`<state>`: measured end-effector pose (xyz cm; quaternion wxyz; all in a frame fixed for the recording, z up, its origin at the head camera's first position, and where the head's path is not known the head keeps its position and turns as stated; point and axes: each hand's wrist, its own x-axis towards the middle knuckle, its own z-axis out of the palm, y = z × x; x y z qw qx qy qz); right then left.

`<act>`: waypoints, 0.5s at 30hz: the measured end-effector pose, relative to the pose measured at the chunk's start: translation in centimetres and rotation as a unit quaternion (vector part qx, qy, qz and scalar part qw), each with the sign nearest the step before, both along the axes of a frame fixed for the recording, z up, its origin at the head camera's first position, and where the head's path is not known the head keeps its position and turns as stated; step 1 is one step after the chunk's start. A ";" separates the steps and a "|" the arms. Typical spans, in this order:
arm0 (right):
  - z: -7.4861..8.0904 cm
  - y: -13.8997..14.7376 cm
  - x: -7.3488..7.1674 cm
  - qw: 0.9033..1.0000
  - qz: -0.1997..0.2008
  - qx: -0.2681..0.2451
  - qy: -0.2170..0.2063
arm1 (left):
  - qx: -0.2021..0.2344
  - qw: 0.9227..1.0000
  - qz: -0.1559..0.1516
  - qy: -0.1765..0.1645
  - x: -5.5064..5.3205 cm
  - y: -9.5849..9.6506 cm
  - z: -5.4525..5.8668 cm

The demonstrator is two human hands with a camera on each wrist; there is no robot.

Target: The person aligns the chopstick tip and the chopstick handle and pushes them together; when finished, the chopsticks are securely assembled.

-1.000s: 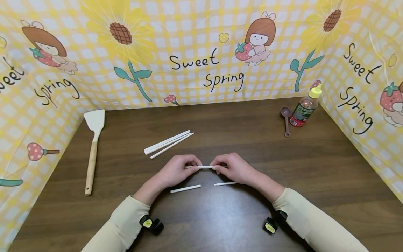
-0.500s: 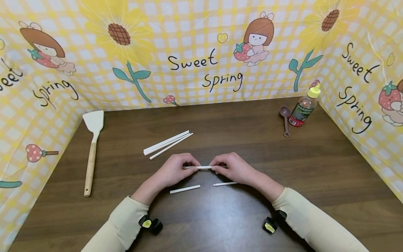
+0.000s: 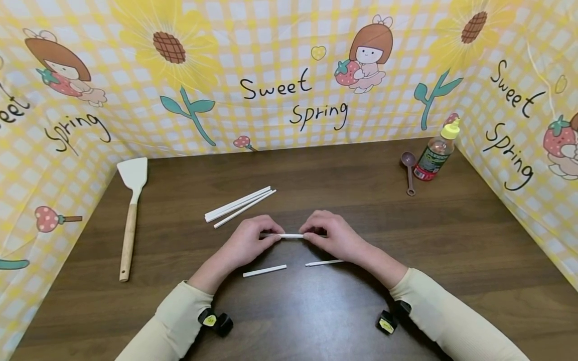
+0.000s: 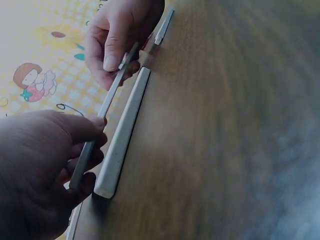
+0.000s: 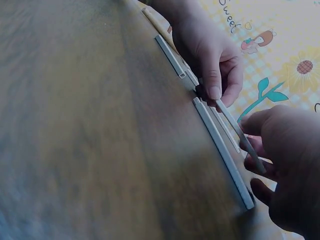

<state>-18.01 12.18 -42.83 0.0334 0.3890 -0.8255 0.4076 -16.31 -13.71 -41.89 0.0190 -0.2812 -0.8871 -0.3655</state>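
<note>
A thin white stick (image 3: 292, 235) is held level above the table between both hands. My left hand (image 3: 248, 241) pinches its left part between thumb and fingers; my right hand (image 3: 336, 236) pinches the right part the same way. Both ends are partly hidden by the hands in the head view. On the table below lie two short white pieces: a left one (image 3: 264, 271) and a right one (image 3: 324, 262). The right piece has a narrower tip, and my right wrist covers its far end. In the right wrist view, the left piece (image 5: 170, 56) shows a hollow, squarish end.
Several longer white sticks (image 3: 239, 205) lie in a loose bundle behind the left hand. A white spatula (image 3: 130, 225) with a wooden handle lies far left. At the back right are a brown measuring spoon (image 3: 409, 173) and a yellow-capped bottle (image 3: 435, 155). Patterned cloth (image 3: 271, 60) walls the table.
Both hands have moved slightly away from the body, carrying the stick. The right hand's fingers have lifted a little, so more of the stick shows beneath them. The short pieces stay put.
</note>
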 end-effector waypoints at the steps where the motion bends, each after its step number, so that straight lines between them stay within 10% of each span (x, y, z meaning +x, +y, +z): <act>1: 0.1 0.0 0.0 1.000 -0.013 -0.005 0.002 | -0.003 1.000 0.007 0.004 0.0 0.0 0.0; 8: 0.1 0.1 0.0 0.994 -0.105 -0.038 0.011 | -0.025 0.998 0.057 0.026 -0.3 -0.5 -0.1; 15: 0.0 0.1 0.0 0.992 -0.112 -0.052 0.009 | -0.041 0.992 0.120 0.031 -0.7 -1.2 -0.2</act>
